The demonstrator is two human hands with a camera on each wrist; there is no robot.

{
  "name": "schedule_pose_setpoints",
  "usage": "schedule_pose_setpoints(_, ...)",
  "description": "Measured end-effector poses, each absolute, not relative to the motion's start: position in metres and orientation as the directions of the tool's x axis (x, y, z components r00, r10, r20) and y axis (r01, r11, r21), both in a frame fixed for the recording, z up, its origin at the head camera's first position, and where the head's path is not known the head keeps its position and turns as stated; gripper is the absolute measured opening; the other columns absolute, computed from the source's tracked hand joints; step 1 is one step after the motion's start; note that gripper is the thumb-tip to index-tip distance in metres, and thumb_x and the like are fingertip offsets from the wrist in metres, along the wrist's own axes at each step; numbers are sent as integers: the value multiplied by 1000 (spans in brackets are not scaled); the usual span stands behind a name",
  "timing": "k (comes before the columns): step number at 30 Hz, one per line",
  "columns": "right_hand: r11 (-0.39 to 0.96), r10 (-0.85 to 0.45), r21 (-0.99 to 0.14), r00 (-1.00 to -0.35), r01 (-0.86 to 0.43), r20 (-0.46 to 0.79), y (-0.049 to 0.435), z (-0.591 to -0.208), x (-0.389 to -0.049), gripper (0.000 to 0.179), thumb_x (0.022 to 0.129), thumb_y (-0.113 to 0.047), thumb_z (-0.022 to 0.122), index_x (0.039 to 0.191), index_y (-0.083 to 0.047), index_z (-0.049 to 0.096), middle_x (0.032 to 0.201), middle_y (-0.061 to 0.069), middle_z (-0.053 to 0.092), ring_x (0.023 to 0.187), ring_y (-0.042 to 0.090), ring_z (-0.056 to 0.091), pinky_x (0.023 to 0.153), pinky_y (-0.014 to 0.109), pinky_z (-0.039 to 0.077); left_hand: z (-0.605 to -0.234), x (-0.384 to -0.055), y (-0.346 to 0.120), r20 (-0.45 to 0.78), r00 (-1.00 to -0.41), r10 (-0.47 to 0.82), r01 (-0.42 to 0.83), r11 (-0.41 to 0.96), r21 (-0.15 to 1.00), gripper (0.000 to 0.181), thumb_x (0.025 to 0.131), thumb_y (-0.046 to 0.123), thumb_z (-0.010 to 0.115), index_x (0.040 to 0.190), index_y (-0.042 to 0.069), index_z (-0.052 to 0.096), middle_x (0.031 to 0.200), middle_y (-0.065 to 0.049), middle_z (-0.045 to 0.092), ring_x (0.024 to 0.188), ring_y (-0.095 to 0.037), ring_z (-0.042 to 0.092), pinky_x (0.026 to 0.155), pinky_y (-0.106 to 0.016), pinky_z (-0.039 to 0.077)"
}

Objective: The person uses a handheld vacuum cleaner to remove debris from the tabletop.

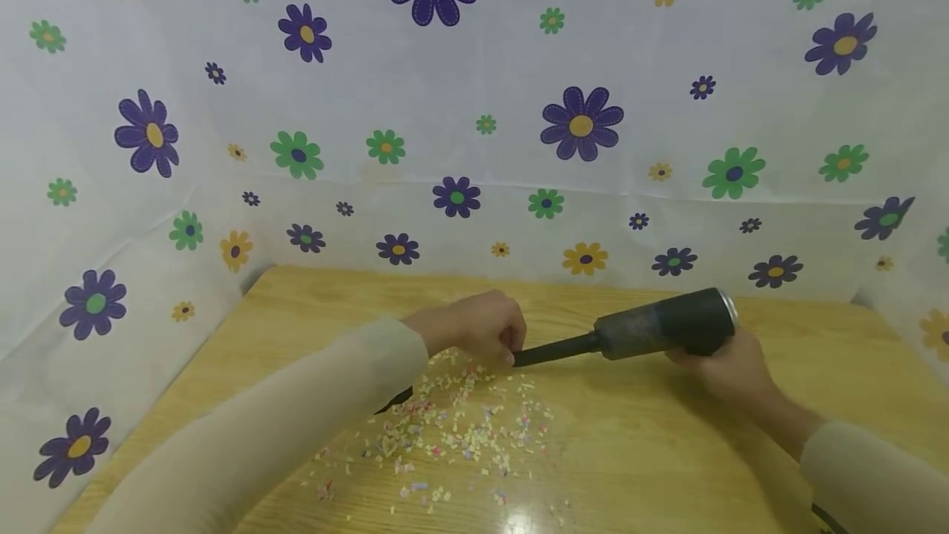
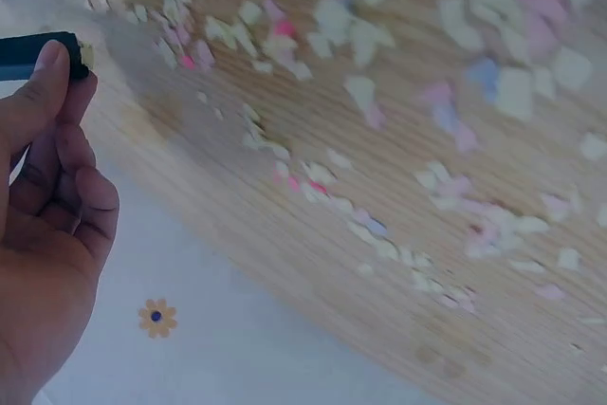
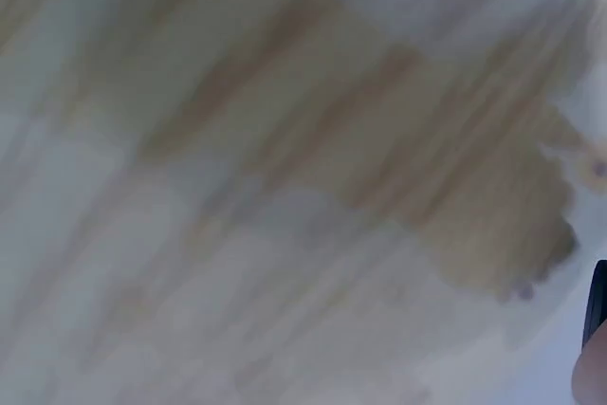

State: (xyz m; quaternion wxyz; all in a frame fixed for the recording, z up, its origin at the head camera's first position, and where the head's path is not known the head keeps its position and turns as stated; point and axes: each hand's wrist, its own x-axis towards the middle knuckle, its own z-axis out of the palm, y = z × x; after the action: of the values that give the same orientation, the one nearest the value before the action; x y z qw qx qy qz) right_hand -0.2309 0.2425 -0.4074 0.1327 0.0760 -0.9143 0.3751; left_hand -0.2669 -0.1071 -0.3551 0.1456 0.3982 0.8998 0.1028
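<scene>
A dark handheld vacuum cleaner point(image 1: 693, 321) with a long thin nozzle point(image 1: 559, 348) is held above the wooden table, nozzle toward the left. My right hand point(image 1: 730, 369) grips its body from below at the right end. The thumb and fingers of my left hand point(image 1: 485, 326) pinch the nozzle's tip. In the left wrist view, pale paper bits point(image 2: 86, 54) show at the nozzle mouth. Small confetti pieces point(image 1: 474, 439), mostly pale yellow with some pink and blue, lie scattered below the left hand. The right wrist view catches only a fingertip point(image 3: 592, 372) and a dark edge of the vacuum.
The wooden table point(image 1: 630, 452) has a white flower-printed sheet point(image 1: 504, 64) standing behind it and along both sides. A dark piece point(image 1: 396, 399) pokes out beneath the left sleeve. Light glares off the table near its front.
</scene>
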Motion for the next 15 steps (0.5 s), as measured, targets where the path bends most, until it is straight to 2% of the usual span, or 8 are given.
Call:
schedule_pose_setpoints(2,696,-77,-651,-933,-302,350,250,-404,-229,54,70,-13,88,114,5,61,104,24,70,86,4,57,78,25,48,-355,-264,-102,-174,-640,748,686,659,308,7,83,13,82,88,12,78,87,1,76,79,-10,70,73,-22,56)
schedule_pose_setpoints(4,696,-115,-632,-921,-341,371,256,-399,-228,55,69,-13,90,114,4,62,103,23,70,84,-2,54,73,20,47,-356,-262,-98,-169,-641,749,686,658,310,8,81,13,83,87,12,78,86,1,76,79,-10,70,72,-21,56)
schedule_pose_setpoints(6,706,-145,-612,-918,-357,368,258,-394,-227,57,68,-13,90,114,6,62,103,24,70,83,1,55,72,23,48,-358,-261,-95,-177,-647,741,678,666,310,8,80,14,84,86,12,79,85,1,76,78,-10,70,71,-21,56)
schedule_pose_setpoints(10,733,-168,-575,-916,-364,365,260,-385,-228,58,67,-11,89,113,8,61,100,26,69,84,18,61,71,32,50,-362,-262,-92,-170,-653,738,678,669,303,9,80,15,84,86,12,79,86,1,77,78,-9,70,71,-19,56)
schedule_pose_setpoints(12,743,-180,-550,-905,-381,384,262,-381,-229,58,65,-9,89,112,9,60,99,27,69,84,23,62,71,35,49,-363,-262,-90,-160,-647,745,685,661,308,9,80,15,84,87,11,79,87,0,77,79,-10,71,72,-19,56)
schedule_pose_setpoints(15,742,-206,-523,-886,-419,416,265,-376,-230,56,64,-7,89,110,8,61,95,25,70,81,17,61,70,34,50,-363,-262,-87,-155,-634,757,690,645,329,7,82,15,82,87,10,80,88,0,77,80,-10,71,74,-18,56)
